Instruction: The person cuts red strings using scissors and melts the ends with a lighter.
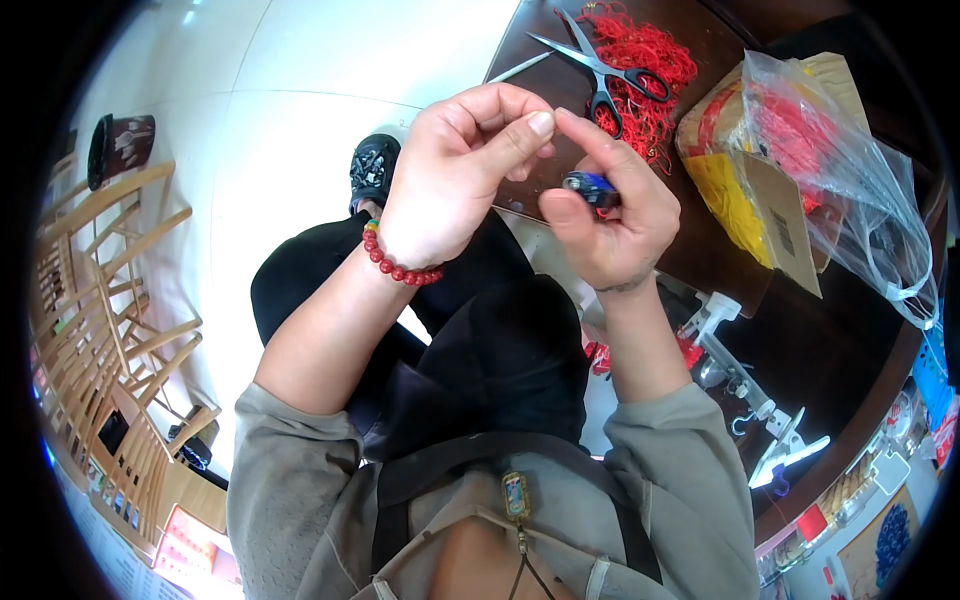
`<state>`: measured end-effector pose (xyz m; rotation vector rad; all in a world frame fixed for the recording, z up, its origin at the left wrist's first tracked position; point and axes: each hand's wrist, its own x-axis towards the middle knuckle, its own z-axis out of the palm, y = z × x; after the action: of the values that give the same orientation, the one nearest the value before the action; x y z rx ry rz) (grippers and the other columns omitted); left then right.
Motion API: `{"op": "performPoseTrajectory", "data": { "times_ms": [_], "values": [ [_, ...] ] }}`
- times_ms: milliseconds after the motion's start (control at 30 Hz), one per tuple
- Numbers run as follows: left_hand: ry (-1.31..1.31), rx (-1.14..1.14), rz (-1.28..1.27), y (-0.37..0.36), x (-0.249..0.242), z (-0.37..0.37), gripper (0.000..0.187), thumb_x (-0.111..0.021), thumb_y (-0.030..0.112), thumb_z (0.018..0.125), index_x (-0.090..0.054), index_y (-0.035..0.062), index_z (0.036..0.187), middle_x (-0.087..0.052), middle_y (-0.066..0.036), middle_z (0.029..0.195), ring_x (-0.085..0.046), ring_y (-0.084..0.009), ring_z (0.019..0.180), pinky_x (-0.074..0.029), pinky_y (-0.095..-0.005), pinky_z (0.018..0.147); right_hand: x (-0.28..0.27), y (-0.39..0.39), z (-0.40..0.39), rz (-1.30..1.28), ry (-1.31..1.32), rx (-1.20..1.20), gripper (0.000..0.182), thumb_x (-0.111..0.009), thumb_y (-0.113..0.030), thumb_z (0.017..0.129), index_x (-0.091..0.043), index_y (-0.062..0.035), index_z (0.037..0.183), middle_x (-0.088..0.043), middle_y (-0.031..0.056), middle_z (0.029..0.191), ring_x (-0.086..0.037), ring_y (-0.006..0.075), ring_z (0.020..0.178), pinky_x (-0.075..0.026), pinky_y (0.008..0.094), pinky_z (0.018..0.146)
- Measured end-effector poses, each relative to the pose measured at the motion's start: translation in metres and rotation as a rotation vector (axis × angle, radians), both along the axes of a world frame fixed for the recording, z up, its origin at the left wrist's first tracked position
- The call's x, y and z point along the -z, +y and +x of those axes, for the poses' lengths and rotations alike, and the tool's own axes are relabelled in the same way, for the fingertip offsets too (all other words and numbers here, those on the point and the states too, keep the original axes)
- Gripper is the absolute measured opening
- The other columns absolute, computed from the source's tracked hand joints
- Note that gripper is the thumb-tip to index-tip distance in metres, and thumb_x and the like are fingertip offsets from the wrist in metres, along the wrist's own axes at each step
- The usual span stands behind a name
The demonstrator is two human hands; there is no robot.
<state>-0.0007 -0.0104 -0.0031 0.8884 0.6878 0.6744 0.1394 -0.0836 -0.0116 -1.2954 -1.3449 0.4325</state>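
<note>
Blue lighter (597, 188): just one is seen, up in the air in the right hand (628, 218), gripped between thumb and curled fingers below the outstretched index finger. There are two hands, and they meet at the fingertips; the left hand (450, 170) has its thumb and index finger pinched together, but whether anything is between them is too small to tell. One red beaded bracelet (400, 271) circles the left wrist. Beyond the hands, on the brown tabletop (692, 228), lie one heap of red cord (655, 45), its strands too tangled to count, and one pair of scissors (599, 68), blades spread, two black handles resting over the cord. To the right stand one cardboard box (783, 222) and one clear plastic bag (868, 205) draped against it.
</note>
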Motion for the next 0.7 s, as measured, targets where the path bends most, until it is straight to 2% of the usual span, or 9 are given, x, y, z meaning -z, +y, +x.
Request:
{"op": "performPoseTrajectory", "data": {
  "times_ms": [67, 167, 367, 467, 567, 600, 700],
  "values": [
    [-0.022, -0.005, -0.026, -0.002, -0.004, 0.002, 0.015, -0.061, 0.016, 0.093, -0.062, 0.0030, 0.100, -0.062, 0.000, 0.082, -0.051, -0.0035, 0.068, -0.042, -0.0173, 0.064, 0.001, -0.005, -0.002, -0.036, 0.150, 0.015, 0.051, -0.077, -0.033, 0.077, -0.065, 0.0044, 0.110, -0.059, 0.0039, 0.070, -0.051, 0.0074, 0.056, -0.039, 0.0189, 0.051],
    [-0.016, -0.005, -0.015, -0.001, -0.005, 0.003, 0.015, -0.061, 0.016, 0.093, -0.063, 0.0027, 0.100, -0.063, 0.000, 0.083, -0.051, -0.0036, 0.068, -0.042, -0.0171, 0.065, 0.003, -0.009, -0.003, -0.030, 0.202, 0.032, 0.053, -0.077, -0.034, 0.078, -0.065, 0.0053, 0.111, -0.059, 0.0039, 0.070, -0.050, 0.0070, 0.055, -0.039, 0.0189, 0.050],
    [-0.031, -0.003, -0.015, -0.001, -0.004, 0.002, 0.015, -0.060, 0.015, 0.093, -0.063, 0.0023, 0.101, -0.063, 0.000, 0.084, -0.051, -0.0035, 0.069, -0.043, -0.0167, 0.065, 0.006, -0.005, -0.004, 0.074, 0.125, 0.065, 0.054, -0.077, -0.035, 0.078, -0.064, 0.0059, 0.112, -0.057, 0.0012, 0.069, -0.049, 0.0047, 0.057, -0.037, 0.0174, 0.050],
    [-0.002, -0.016, 0.008, -0.001, -0.006, 0.002, 0.015, -0.060, 0.015, 0.093, -0.063, 0.0019, 0.100, -0.063, 0.000, 0.083, -0.051, -0.0033, 0.069, -0.043, -0.0167, 0.065, -0.001, -0.007, -0.007, 0.014, 0.223, 0.077, 0.048, -0.072, -0.038, 0.083, -0.066, 0.0050, 0.103, -0.056, 0.0006, 0.068, -0.046, 0.0039, 0.055, -0.034, 0.0176, 0.049],
    [0.106, -0.032, 0.179, -0.003, -0.006, 0.003, 0.015, -0.060, 0.014, 0.093, -0.063, 0.0013, 0.099, -0.062, 0.001, 0.081, -0.051, -0.0030, 0.069, -0.042, -0.0167, 0.065, -0.003, -0.008, -0.004, -0.144, 0.529, 0.052, 0.044, -0.061, -0.041, 0.090, -0.063, 0.0025, 0.088, -0.055, 0.0001, 0.067, -0.044, 0.0039, 0.056, -0.034, 0.0186, 0.051],
    [0.120, -0.038, 0.199, -0.003, -0.006, 0.003, 0.013, -0.061, 0.013, 0.093, -0.063, 0.0012, 0.097, -0.062, 0.001, 0.080, -0.052, -0.0025, 0.069, -0.043, -0.0168, 0.064, -0.009, -0.001, -0.008, -0.180, 0.525, 0.147, 0.047, -0.049, -0.041, 0.096, -0.057, 0.0000, 0.075, -0.053, -0.0004, 0.065, -0.044, 0.0042, 0.059, -0.033, 0.0195, 0.053],
    [0.150, -0.047, 0.240, -0.005, -0.006, 0.004, 0.009, -0.061, 0.010, 0.092, -0.063, 0.0011, 0.093, -0.062, 0.002, 0.076, -0.054, -0.0015, 0.068, -0.044, -0.0169, 0.061, -0.010, 0.003, -0.002, -0.454, 0.444, 0.187, 0.052, -0.035, -0.044, 0.098, -0.051, -0.0030, 0.070, -0.050, 0.0021, 0.062, -0.039, 0.0075, 0.054, -0.031, 0.0225, 0.053]
  ]
}}
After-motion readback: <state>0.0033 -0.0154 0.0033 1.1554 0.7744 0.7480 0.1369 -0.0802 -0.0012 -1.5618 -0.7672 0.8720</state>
